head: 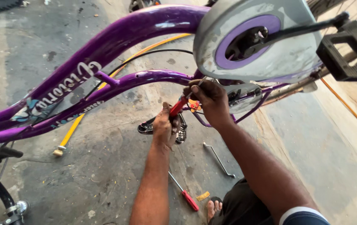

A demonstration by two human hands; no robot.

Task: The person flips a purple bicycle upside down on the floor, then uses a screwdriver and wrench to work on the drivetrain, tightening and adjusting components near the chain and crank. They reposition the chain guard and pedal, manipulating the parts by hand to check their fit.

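Red-handled screwdriver (179, 106) slants up-right toward the chain guard (266, 46); left hand (164, 127) grips its handle, right hand (209, 100), nearer, pinches its shaft.

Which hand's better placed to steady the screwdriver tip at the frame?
Probably right. The right hand already sits at the screwdriver tip, against the purple frame under the chain guard. The left hand grips the handle end, lower down.

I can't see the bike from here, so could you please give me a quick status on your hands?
Left hand and right hand both gripping red-handled tool under purple frame. Spare screwdriver and wrench on floor.
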